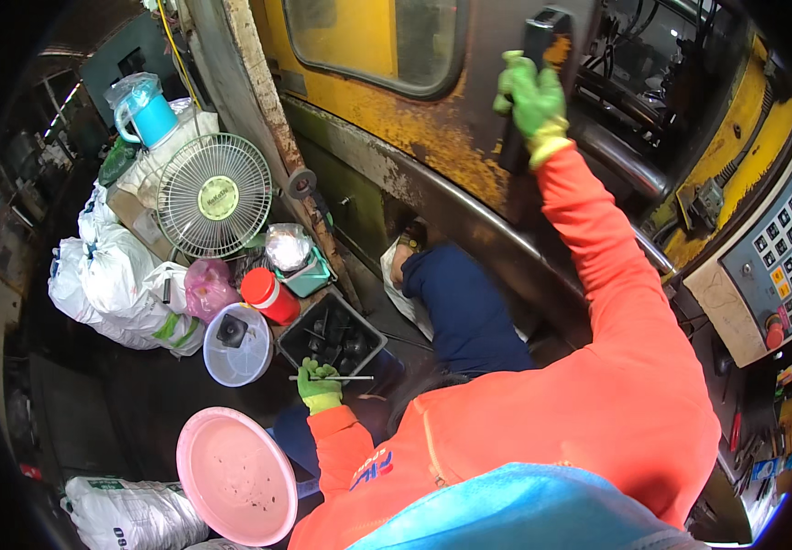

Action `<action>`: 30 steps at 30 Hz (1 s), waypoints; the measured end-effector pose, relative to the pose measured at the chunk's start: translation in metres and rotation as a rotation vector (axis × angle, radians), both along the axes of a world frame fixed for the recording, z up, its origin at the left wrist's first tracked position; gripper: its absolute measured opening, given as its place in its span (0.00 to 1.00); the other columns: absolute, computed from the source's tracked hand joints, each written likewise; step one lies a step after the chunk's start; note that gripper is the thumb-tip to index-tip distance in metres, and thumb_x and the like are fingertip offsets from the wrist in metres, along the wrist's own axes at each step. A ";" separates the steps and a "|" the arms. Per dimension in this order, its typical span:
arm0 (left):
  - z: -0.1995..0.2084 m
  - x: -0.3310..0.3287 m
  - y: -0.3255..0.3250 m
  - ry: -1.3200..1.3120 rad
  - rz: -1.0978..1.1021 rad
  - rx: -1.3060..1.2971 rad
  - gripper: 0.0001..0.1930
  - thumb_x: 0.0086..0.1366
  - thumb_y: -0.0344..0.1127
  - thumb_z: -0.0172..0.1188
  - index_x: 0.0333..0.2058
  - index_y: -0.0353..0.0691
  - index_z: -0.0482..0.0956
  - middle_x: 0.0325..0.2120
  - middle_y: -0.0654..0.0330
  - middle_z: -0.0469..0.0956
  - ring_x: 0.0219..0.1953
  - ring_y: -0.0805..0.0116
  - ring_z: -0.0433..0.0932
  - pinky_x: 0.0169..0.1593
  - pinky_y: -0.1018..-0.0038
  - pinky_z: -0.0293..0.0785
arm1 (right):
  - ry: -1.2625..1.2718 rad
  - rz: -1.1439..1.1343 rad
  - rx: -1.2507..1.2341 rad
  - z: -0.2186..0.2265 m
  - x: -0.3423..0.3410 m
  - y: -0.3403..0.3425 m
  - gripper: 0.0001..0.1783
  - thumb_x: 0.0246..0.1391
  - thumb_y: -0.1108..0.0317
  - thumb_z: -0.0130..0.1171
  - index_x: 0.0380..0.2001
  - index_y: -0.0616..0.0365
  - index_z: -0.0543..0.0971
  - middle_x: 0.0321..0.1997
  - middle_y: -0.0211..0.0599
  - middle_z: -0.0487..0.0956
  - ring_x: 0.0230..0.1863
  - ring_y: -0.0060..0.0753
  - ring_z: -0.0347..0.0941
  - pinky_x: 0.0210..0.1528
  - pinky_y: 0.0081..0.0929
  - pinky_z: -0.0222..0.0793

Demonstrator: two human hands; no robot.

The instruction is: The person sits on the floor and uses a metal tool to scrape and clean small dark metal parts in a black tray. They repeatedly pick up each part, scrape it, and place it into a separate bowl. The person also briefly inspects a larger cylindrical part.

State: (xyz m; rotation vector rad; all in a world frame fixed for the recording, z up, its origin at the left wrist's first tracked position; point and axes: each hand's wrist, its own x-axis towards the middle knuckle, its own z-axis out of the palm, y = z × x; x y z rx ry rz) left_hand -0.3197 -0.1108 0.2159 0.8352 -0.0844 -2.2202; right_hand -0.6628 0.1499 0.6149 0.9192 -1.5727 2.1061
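My left hand (320, 386), in a green glove, is closed round a thin metal rod (357, 378) that sticks out to its right. Just beyond it stands a dark square bin (373, 353) with black pieces (330, 337) inside. My right arm reaches far forward, and its gloved hand (535, 101) is wrapped over the black handle (547, 38) of a worn yellow and brown machine door (478, 137). To the right of the door, the machine's inside shows metal bars (629, 165).
A pink basin (231, 458) and a whitish bucket (247, 367) holding a black piece stand at the left. Behind them are a fan (217, 234), a red jug (272, 291) and white bags (121, 289). A control panel (781, 247) is at the right.
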 end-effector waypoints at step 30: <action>0.110 -0.054 -0.072 -0.044 0.200 -0.310 0.12 0.64 0.35 0.53 0.45 0.40 0.73 0.21 0.68 0.71 0.18 0.76 0.64 0.25 0.78 0.65 | 0.021 -1.235 0.506 0.068 -0.468 0.247 0.30 0.52 0.48 0.52 0.50 0.60 0.74 0.51 0.50 0.75 0.54 0.45 0.72 0.54 0.36 0.67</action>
